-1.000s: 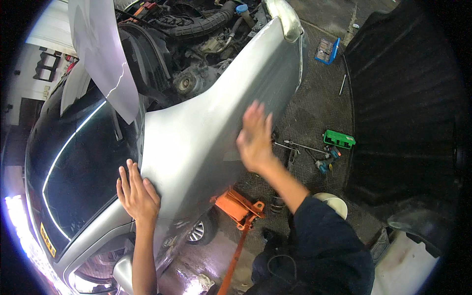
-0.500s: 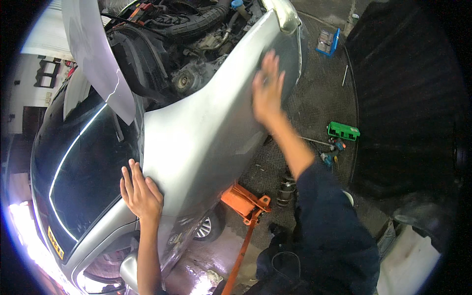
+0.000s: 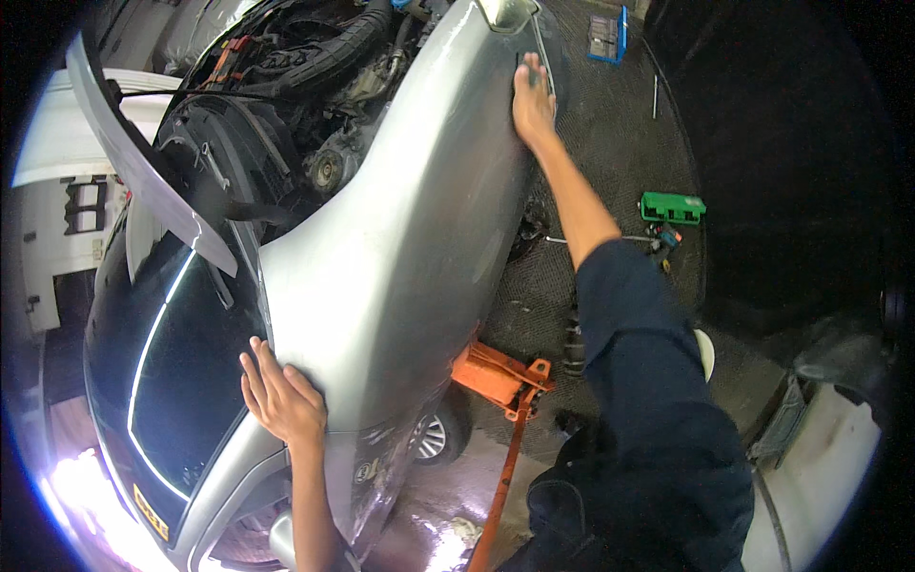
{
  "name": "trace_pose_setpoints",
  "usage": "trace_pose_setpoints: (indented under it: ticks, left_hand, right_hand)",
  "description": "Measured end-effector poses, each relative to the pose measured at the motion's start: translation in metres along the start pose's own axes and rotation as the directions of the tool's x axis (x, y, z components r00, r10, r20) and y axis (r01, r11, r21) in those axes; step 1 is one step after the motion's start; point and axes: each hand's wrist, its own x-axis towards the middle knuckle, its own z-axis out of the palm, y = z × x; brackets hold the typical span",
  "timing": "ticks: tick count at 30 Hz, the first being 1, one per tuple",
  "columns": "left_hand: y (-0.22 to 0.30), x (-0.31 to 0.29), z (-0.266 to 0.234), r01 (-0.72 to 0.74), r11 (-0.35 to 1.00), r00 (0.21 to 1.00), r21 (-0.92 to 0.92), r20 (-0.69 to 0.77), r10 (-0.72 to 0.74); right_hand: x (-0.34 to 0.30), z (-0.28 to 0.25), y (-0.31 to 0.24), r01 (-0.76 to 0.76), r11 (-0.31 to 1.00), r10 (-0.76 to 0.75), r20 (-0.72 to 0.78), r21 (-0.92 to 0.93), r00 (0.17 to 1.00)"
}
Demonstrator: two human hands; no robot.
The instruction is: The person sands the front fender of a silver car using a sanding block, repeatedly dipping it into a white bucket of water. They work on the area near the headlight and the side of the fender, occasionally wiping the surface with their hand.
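Note:
A silver car's front fender (image 3: 419,219) runs from lower left to upper right, with dull, scuffed grey patches on its side. My left hand (image 3: 286,396) lies flat at the fender's rear upper corner, beside the dark windshield (image 3: 181,353), fingers stretched out and holding nothing. At the fender's front end, below the headlight (image 3: 508,13), my right hand (image 3: 535,105) presses on the side. A dark edge shows at its fingertips; what lies under them is mostly hidden and I cannot make it out.
The raised hood (image 3: 157,181) stands at left over the open engine bay (image 3: 324,105). An orange floor jack (image 3: 496,374) sits beside the car, its handle reaching toward me. On the floor at right are a green tray (image 3: 673,207), a blue case (image 3: 607,36) and power tools (image 3: 667,243).
My right hand has slid forward along the fender toward the headlight. The left hand stays on the fender's rear corner. The whole view has shifted slightly.

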Motion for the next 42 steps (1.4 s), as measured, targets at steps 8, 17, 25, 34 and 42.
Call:
trace_pose_setpoints:
  ticks: [8,17,25,34,42]
  left_hand:
    - [-0.003,-0.003,-0.002,0.002,0.999,1.0,0.04,0.004,-0.002]
    - [-0.005,-0.007,-0.004,0.02,0.998,1.0,0.067,-0.015,-0.019]
    - [-0.005,-0.004,0.001,-0.016,0.998,0.999,0.062,-0.039,0.018]
    - [-0.009,-0.008,0.003,-0.002,0.997,0.998,0.072,-0.067,0.007]
    - [0.004,0.0,0.004,0.012,0.998,0.999,0.069,-0.052,-0.009]
  right_hand:
    - [-0.271,0.07,0.063,0.588,0.804,-0.568,0.182,-0.09,0.803]
    - [-0.142,0.061,0.02,0.231,0.963,-0.203,-0.192,0.137,0.96]
    - [-0.105,0.05,0.072,0.395,0.91,-0.349,-0.285,0.126,0.893]
    - [-0.195,0.078,0.047,0.553,0.805,-0.521,-0.188,0.214,0.832]
    - [-0.065,0.036,0.114,-0.046,0.811,0.138,-0.115,0.583,0.984]
